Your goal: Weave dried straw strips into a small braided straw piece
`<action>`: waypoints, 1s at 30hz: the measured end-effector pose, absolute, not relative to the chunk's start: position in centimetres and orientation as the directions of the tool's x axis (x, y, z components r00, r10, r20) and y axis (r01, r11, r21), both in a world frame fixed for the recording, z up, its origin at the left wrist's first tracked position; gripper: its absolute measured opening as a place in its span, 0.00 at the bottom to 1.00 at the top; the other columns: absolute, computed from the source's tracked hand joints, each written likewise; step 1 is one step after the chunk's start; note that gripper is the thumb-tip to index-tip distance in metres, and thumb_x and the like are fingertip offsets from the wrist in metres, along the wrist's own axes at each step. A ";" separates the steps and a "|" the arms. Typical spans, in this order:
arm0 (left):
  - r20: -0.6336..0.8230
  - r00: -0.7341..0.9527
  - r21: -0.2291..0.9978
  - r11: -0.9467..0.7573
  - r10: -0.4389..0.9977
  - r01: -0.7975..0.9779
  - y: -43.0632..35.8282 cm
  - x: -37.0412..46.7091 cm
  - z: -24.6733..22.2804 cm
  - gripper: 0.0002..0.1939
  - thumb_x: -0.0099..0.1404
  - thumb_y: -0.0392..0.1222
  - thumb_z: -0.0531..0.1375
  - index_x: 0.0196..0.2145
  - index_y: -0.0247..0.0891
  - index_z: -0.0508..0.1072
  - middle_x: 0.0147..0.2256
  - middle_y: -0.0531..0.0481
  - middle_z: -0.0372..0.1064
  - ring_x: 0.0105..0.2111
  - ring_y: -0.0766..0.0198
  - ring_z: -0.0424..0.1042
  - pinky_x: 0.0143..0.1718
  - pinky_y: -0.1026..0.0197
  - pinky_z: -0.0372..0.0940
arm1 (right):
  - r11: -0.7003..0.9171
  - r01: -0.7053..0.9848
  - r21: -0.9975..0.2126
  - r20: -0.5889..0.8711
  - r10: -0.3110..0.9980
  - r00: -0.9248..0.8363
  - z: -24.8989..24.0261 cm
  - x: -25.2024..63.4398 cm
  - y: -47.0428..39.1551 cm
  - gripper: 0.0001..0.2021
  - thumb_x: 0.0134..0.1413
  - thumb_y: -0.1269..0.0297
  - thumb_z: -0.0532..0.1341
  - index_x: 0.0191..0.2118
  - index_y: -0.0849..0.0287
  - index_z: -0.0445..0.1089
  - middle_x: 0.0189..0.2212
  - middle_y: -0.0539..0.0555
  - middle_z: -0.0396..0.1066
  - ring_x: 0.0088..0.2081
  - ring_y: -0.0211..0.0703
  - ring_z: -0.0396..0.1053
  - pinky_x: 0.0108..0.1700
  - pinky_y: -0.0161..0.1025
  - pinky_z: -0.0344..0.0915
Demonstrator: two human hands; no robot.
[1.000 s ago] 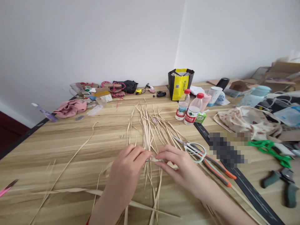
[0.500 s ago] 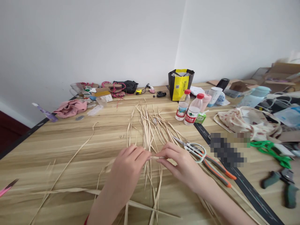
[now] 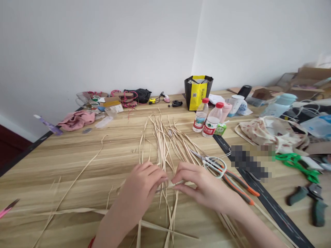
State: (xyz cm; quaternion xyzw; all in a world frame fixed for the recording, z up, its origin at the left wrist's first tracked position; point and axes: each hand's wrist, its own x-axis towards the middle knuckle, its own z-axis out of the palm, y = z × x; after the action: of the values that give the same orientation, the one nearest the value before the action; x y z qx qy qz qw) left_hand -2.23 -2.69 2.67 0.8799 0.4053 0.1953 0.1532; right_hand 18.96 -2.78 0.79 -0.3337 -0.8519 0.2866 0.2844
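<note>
My left hand (image 3: 143,186) is closed in a pinch near the middle of the table, its thumb partly hidden. Facing it, my right hand (image 3: 199,184) pinches a pale straw strip (image 3: 170,184) between thumb and fingers. The short stretch between both hands looks twisted or braided, though the fingers cover most of it. Beneath and beyond my hands, a loose bundle of long dry straw strips (image 3: 161,141) lies spread on the wooden table. Scissors with pale green handles (image 3: 216,167) rest right of the bundle, on top of orange-and-grey pliers (image 3: 240,186).
Two red-capped water bottles (image 3: 212,120) stand beyond the scissors, before a black-and-yellow bag (image 3: 199,93). Dark-handled pruning shears (image 3: 307,201) lie at the right. A pink cloth (image 3: 77,120) sits at the back left. One long strip (image 3: 77,175) lies at the left.
My hands have shifted slightly down, and my fingertips are a little farther apart on the strip. More of the pale strip shows between them.
</note>
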 end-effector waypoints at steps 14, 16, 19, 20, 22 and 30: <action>0.029 0.590 0.793 -0.377 0.807 0.478 -2.3 -2.3 2.5 0.11 0.71 0.41 0.47 0.44 0.43 0.69 0.40 0.51 0.71 0.40 0.64 0.71 0.42 0.62 0.67 | 0.262 0.113 -0.958 0.176 0.853 -0.491 0.8 18.7 -2.4 0.08 0.52 0.60 0.66 0.32 0.59 0.74 0.28 0.51 0.69 0.30 0.37 0.66 0.33 0.35 0.61; 0.206 0.451 0.738 -0.441 0.868 0.512 -2.6 -1.9 2.1 0.12 0.71 0.38 0.48 0.49 0.44 0.65 0.45 0.50 0.69 0.46 0.63 0.69 0.48 0.60 0.64 | 0.060 0.022 -0.998 0.046 0.915 -0.402 0.3 18.4 -2.3 0.11 0.50 0.57 0.67 0.31 0.60 0.72 0.22 0.48 0.66 0.24 0.34 0.62 0.26 0.33 0.56; 0.380 0.440 0.639 -0.575 0.814 0.511 -2.7 -1.2 1.7 0.11 0.70 0.35 0.50 0.47 0.43 0.67 0.46 0.48 0.69 0.49 0.62 0.67 0.51 0.58 0.62 | -0.213 -0.179 -0.961 -0.122 0.901 -0.415 0.0 18.0 -2.1 0.14 0.48 0.55 0.67 0.31 0.61 0.69 0.16 0.43 0.60 0.18 0.30 0.53 0.20 0.31 0.47; 0.404 0.444 0.621 -0.596 0.800 0.509 -2.7 -1.1 1.6 0.10 0.69 0.35 0.51 0.44 0.43 0.68 0.43 0.49 0.70 0.47 0.62 0.68 0.49 0.58 0.63 | -0.261 -0.233 -0.937 -0.142 0.893 -0.428 0.0 17.9 -2.0 0.14 0.47 0.55 0.68 0.30 0.61 0.69 0.15 0.43 0.59 0.18 0.30 0.53 0.20 0.31 0.47; 0.451 0.422 0.612 -0.616 0.787 0.496 -2.4 -0.8 1.5 0.07 0.68 0.34 0.54 0.41 0.41 0.70 0.38 0.49 0.71 0.41 0.62 0.71 0.44 0.59 0.66 | -0.315 -0.322 -0.893 -0.152 0.884 -0.443 0.2 17.7 -2.0 0.14 0.45 0.56 0.69 0.29 0.62 0.70 0.19 0.45 0.62 0.20 0.30 0.54 0.23 0.31 0.49; 0.520 0.368 0.621 -0.637 0.771 0.456 -1.3 -1.3 1.1 0.09 0.66 0.31 0.55 0.38 0.41 0.74 0.37 0.49 0.70 0.38 0.63 0.71 0.39 0.61 0.67 | -0.431 -0.457 -0.778 -0.165 0.842 -0.513 0.3 17.9 -1.7 0.12 0.44 0.64 0.71 0.36 0.60 0.75 0.27 0.50 0.68 0.27 0.33 0.63 0.28 0.32 0.58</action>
State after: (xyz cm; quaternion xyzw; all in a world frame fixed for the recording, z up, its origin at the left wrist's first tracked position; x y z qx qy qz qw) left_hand -1.32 -1.25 1.15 0.8048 0.3811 0.4133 0.1902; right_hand 17.89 -1.74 0.32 -0.2792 -0.3452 0.7983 0.4069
